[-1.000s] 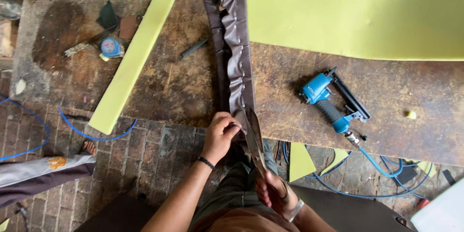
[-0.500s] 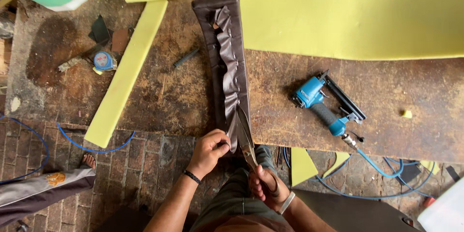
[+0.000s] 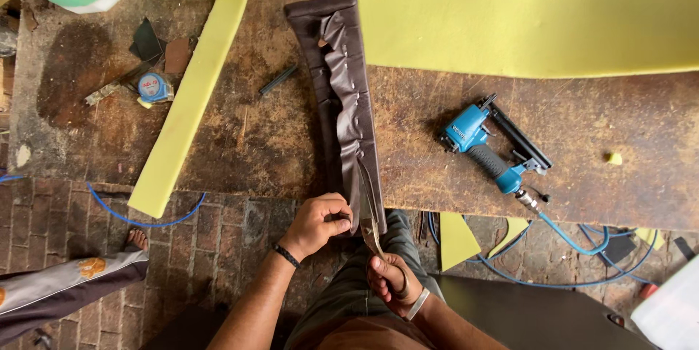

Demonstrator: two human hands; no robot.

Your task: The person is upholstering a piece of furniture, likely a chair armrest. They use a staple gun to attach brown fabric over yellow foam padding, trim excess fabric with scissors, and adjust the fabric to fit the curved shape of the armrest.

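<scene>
Workbench [image 3: 255,139] front edge is the landmark. Big yellow foam sheet [image 3: 531,11] covers the far right; bare wood w/ room betw. it and the edge. Foam strip [image 3: 191,102] slants left, near end overhanging the edge. Brown leather strip [image 3: 342,95] runs far-to-near mid-bench, its end past the edge. Blue staple gun [image 3: 489,150] lies right of it, apart. Left hand [image 3: 317,222] just below the edge, fingers pinched shut on the leather end. Right hand [image 3: 389,281] lower, fingers closed thru handles of scissors [image 3: 370,208], blades at the leather's right side.

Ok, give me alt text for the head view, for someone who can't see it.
A person's left hand grips the near end of a long dark brown upholstered strip on a worn wooden workbench, while the right hand works metal shears along it. A blue pneumatic stapler lies to the right.
</scene>
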